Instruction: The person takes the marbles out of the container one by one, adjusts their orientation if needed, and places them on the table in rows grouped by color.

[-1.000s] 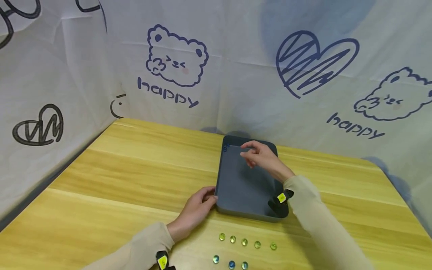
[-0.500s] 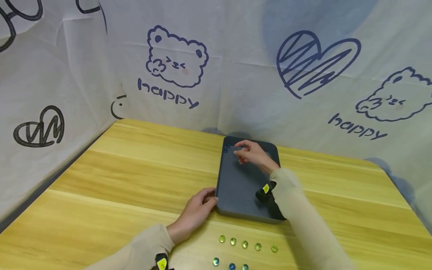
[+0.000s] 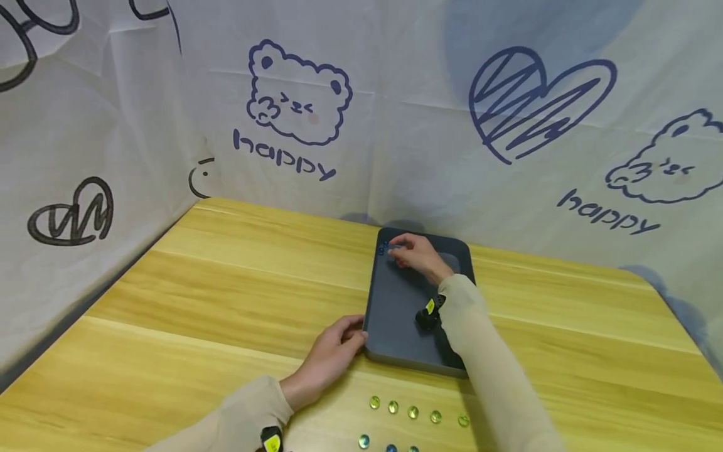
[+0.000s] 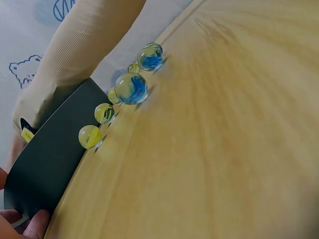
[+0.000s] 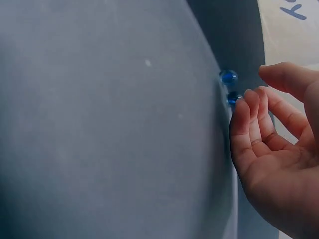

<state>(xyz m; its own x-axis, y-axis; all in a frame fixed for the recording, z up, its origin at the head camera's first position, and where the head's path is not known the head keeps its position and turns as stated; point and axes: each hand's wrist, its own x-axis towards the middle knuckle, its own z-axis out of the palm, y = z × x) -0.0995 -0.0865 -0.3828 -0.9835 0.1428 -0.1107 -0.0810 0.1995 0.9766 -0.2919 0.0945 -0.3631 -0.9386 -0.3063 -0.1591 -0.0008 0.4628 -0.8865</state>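
My right hand (image 3: 418, 256) reaches over the dark grey tray (image 3: 392, 314), at its far left corner. Two blue glass marbles (image 5: 229, 76) lie in that corner, close by the fingertips in the right wrist view. Thumb and index finger stand apart with nothing visible between them; the other fingers (image 5: 242, 117) are loosely bent. At the tray's near left corner, my left hand (image 3: 327, 355) rests its fingers and thumb against the side. In the left wrist view the thumb (image 4: 37, 225) touches the base of the tray wall (image 4: 50, 154).
On the wooden table (image 3: 226, 301), in front of the tray, several yellow-green marbles (image 3: 413, 412) form a row. Nearer still lie three blue-swirled marbles (image 3: 364, 441), partly cut off by the frame. A white cloth (image 3: 395, 157) with drawings hangs behind the table.
My right hand has moved left across the tray to the two blue marbles in the corner. The left hand keeps its place at the tray's side.
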